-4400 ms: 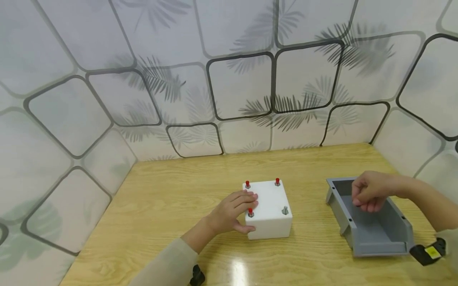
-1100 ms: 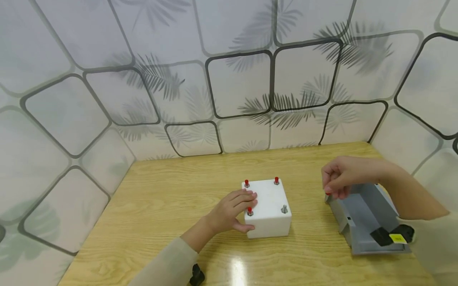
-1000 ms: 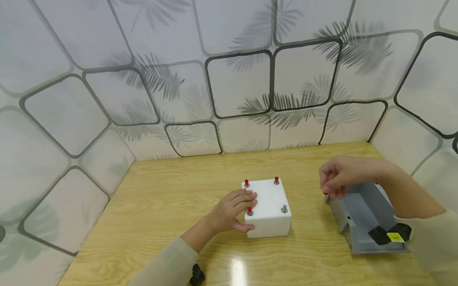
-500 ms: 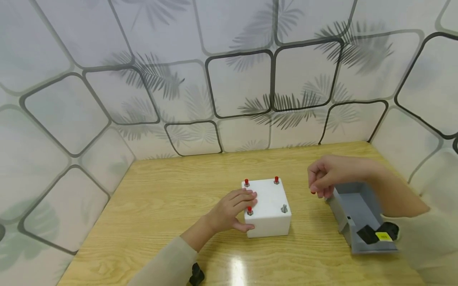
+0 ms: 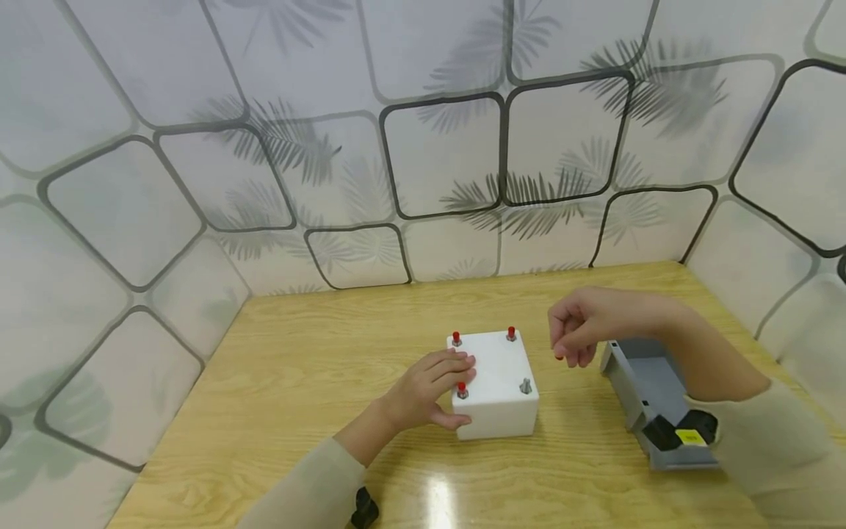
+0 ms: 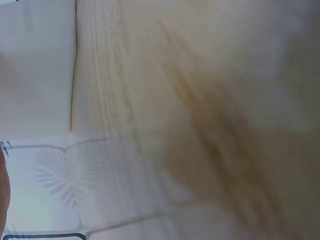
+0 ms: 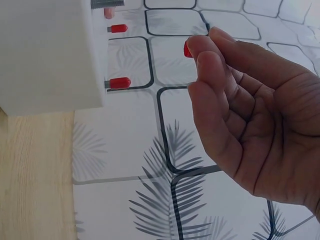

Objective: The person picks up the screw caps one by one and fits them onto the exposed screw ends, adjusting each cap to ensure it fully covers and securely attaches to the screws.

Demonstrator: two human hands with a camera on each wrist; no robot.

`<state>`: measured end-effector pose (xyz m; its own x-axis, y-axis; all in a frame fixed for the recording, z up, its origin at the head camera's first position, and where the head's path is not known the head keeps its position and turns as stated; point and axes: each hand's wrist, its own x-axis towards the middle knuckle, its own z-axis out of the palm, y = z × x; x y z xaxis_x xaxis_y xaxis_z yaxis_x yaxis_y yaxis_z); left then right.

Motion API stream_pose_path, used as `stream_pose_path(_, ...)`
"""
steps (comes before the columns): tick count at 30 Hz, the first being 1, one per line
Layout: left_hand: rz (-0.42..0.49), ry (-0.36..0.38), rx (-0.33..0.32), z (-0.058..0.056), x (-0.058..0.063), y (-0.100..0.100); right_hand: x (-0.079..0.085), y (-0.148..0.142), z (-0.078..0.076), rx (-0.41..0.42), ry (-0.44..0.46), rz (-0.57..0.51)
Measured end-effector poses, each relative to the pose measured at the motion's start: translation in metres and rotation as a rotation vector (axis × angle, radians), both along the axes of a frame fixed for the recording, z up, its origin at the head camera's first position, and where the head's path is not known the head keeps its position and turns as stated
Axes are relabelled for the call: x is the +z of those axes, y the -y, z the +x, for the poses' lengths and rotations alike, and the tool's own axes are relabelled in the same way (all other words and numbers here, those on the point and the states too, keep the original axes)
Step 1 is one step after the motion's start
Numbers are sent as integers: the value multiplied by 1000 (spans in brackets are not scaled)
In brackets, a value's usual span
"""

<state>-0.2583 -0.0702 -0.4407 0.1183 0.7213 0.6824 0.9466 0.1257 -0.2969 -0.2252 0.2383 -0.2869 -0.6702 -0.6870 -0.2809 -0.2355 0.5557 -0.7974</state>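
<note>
A white box sits on the wooden table, with a metal bolt standing at each top corner. Red caps cover three of the bolts; the near right bolt is bare metal. My left hand holds the box at its left side, fingers over the top and thumb against the front. Between thumb and forefinger, my right hand pinches a small red cap, mostly hidden by the fingertips. That hand hovers above the table, right of the box and apart from it. The left wrist view barely shows the left hand.
A grey plastic bin stands to the right, partly hidden under my right forearm; the part of its inside in view shows nothing lying there. Patterned cloth walls enclose the table at the back and sides.
My right hand was over the bin, then came up with the red cap and moved left towards the box. The left hand and the box have stayed in place.
</note>
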Motion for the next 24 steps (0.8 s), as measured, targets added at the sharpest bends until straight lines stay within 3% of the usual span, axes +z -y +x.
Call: stream_pose_path(24,5,0,8,1,1,0,-1,29,-1,114,-10,-51)
